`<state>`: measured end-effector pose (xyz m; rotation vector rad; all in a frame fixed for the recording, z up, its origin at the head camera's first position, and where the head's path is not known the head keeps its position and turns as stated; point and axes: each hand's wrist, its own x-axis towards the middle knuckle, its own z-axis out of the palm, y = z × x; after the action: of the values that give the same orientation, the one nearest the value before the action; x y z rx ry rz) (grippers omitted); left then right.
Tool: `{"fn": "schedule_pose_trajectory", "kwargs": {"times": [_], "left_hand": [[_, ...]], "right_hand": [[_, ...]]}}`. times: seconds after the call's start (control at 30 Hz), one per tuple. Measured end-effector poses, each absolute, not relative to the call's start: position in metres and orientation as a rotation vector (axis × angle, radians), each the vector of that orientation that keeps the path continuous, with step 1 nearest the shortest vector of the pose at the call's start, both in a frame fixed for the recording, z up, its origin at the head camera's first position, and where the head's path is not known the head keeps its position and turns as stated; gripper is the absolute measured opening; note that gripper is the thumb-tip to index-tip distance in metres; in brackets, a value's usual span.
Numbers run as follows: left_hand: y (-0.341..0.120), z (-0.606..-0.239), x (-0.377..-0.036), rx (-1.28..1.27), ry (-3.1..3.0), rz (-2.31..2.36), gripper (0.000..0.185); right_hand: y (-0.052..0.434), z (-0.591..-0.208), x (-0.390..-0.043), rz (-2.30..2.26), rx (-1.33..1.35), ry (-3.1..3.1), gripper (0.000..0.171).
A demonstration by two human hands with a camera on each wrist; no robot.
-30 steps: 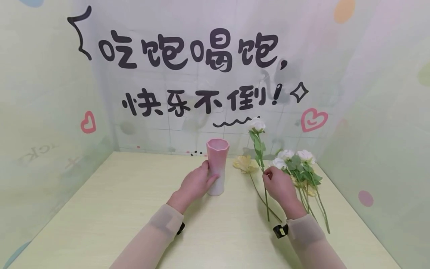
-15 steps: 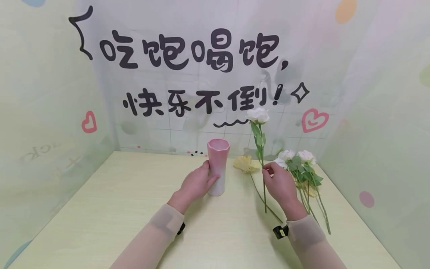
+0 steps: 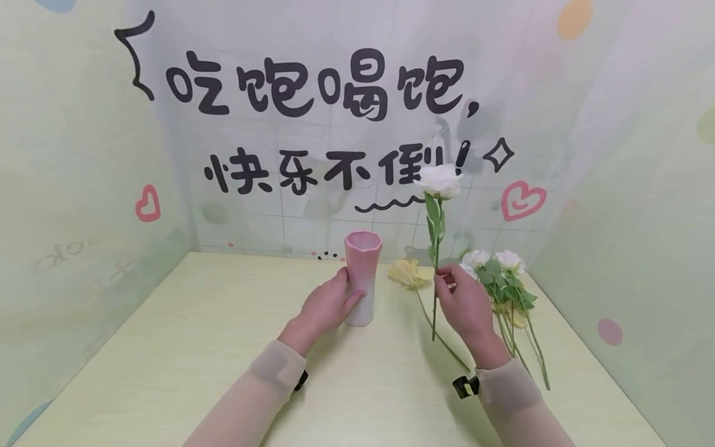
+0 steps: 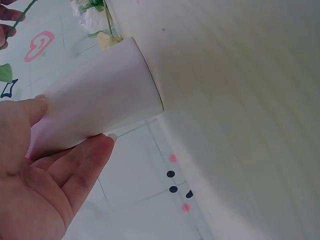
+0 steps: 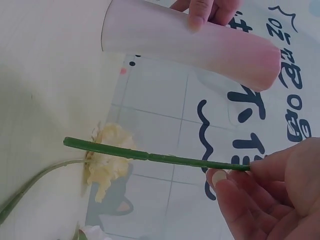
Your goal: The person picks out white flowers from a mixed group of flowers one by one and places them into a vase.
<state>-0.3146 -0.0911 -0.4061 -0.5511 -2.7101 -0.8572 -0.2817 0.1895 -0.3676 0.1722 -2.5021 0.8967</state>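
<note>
A tall vase (image 3: 363, 273), pink at its fluted rim and fading to white at the foot, stands upright on the table. My left hand (image 3: 326, 301) grips it from the left, thumb on the near side; the left wrist view shows fingers and thumb around its wall (image 4: 100, 95). To the right of the vase, my right hand (image 3: 465, 301) pinches the green stem (image 3: 434, 310) of a white artificial rose (image 3: 439, 181) between thumb and fingers. The rose is upright, its bloom above the vase's rim height. In the right wrist view the stem's lower end (image 5: 75, 143) points free of the fingers.
A yellow flower (image 3: 409, 273) lies on the table (image 3: 223, 347) between vase and right hand, its stem running toward the near right. Several white roses (image 3: 508, 261) with green leaves lie in a bunch farther right. A printed curtain (image 3: 357, 124) rises behind.
The white rose has risen in my right hand, its bloom turning upright and its stem end lifting and shifting left. My left hand and the vase have stayed put.
</note>
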Motion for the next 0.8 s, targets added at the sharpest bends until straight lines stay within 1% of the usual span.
{"fn": "schedule_pose_trajectory", "kwargs": {"times": [0.3,0.53,0.8], "left_hand": [[-0.092,-0.407,-0.315,-0.551,-2.704,-0.856,0.061],[-0.091,-0.407,-0.315,-0.543,-2.718,-0.856,0.061],[-0.091,-0.408,-0.316,-0.534,-2.716,-0.854,0.059]], "right_hand": [[0.186,-0.362,-0.277,0.963,0.221,-2.378,0.021],[0.183,-0.358,-0.272,0.972,0.243,-2.333,0.025],[0.178,-0.355,-0.269,0.98,0.251,-2.299,0.024]]}}
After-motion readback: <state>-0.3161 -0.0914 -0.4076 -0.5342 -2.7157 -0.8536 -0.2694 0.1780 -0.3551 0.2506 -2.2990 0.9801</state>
